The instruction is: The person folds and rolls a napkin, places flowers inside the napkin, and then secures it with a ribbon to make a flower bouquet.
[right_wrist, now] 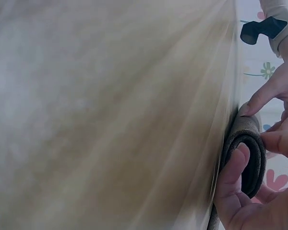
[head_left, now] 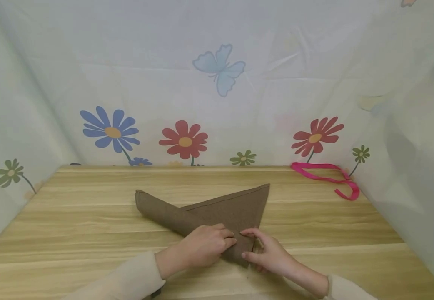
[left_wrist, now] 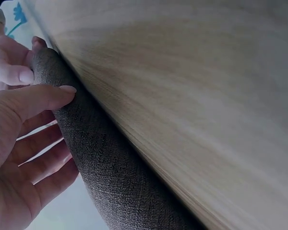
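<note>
A brown cloth (head_left: 235,210) lies on the table, its near-left side rolled into a tube and its far-right corner flat. My left hand (head_left: 207,246) grips the roll near its right part, thumb (left_wrist: 57,97) on the near side and fingers over the top. At the right end of the roll my right hand (head_left: 271,252) pinches the cloth between thumb and forefinger. In the right wrist view the coiled layers of the roll's end (right_wrist: 247,136) show, with the right thumb (right_wrist: 235,167) against them. The roll's left end stands free of both hands.
A pink ribbon (head_left: 355,192) lies loosely looped at the table's back right corner. The wood-grain table (head_left: 89,216) is bounded at back and sides by a white curtain (head_left: 262,112) printed with flowers and a butterfly.
</note>
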Demonstrator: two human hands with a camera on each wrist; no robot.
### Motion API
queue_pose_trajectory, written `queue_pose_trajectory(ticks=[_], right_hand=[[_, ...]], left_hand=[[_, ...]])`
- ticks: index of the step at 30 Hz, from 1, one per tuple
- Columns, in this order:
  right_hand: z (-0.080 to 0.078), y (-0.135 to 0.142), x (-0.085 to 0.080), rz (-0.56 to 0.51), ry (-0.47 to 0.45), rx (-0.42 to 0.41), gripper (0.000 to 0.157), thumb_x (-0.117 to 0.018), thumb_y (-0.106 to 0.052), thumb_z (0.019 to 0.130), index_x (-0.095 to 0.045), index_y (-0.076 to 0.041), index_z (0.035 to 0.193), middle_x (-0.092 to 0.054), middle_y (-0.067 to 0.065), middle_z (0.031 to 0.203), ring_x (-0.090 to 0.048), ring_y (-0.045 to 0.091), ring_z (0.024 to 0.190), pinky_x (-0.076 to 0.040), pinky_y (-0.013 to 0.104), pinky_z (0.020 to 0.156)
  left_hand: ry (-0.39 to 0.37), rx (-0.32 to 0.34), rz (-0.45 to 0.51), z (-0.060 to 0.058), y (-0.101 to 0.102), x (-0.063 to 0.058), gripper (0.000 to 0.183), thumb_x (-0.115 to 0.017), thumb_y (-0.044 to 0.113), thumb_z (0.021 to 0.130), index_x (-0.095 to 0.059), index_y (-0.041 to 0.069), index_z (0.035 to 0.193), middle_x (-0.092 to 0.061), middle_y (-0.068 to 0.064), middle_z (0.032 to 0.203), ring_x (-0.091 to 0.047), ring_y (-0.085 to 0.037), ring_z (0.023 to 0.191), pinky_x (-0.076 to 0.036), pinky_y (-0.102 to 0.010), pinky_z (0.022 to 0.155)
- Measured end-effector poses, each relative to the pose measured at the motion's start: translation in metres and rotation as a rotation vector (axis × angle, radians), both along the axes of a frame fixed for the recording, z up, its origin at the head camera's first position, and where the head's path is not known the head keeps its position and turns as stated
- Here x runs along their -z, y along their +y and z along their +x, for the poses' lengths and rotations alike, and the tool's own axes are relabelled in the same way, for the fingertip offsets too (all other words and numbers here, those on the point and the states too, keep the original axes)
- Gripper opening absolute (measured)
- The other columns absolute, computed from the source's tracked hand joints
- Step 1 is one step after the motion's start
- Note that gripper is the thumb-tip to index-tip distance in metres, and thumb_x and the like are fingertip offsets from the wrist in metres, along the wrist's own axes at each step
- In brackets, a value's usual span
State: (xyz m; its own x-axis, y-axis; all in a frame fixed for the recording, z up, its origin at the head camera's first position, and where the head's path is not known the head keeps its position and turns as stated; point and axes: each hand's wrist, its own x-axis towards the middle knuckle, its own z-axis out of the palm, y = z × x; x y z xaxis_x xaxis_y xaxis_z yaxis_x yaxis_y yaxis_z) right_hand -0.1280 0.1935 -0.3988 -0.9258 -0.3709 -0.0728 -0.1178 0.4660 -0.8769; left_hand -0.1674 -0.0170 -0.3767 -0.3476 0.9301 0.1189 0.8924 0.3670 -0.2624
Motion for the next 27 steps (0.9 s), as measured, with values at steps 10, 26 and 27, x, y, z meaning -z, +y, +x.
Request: queue_pose_trajectory(ticks=[10,26,27], right_hand=[[0.002,-0.001,0.0,0.145,0.137,-0.039,0.064,-0.074,-0.019,0.073,-0.044,-0.002,0.127,-0.043,0.025,0.127,-0.04,0.003,0.049,-0.041,0.021,0.047],[-0.002,0.003,-0.003,-0.017,-0.076,-0.109,0.054,-0.07,-0.017,0.078,-0.049,-0.002,0.126,-0.058,0.008,0.078,-0.041,0.003,0.041,-0.038,0.015,0.04],[-0.002,0.004,-0.003,-0.035,-0.107,-0.108,0.051,-0.069,-0.019,0.079,-0.051,-0.003,0.125,-0.06,0.009,0.078,-0.043,0.004,0.042,-0.039,0.016,0.041]], left_hand=[[-0.031,-0.003,-0.008,-0.001,0.001,0.001,0.034,-0.065,0.013,0.079,-0.064,0.012,0.113,-0.063,0.002,0.11,-0.057,-0.011,0.099,-0.047,-0.02,0.081],[-0.421,-0.092,-0.003,-0.004,0.009,-0.023,0.035,-0.063,-0.006,0.071,-0.07,0.013,0.1,-0.067,0.007,0.085,-0.048,0.002,0.059,-0.044,-0.012,0.055],[-0.475,-0.099,-0.006,-0.004,0.009,-0.027,0.037,-0.063,-0.006,0.07,-0.07,0.013,0.101,-0.067,0.008,0.083,-0.046,0.002,0.057,-0.042,-0.011,0.053]])
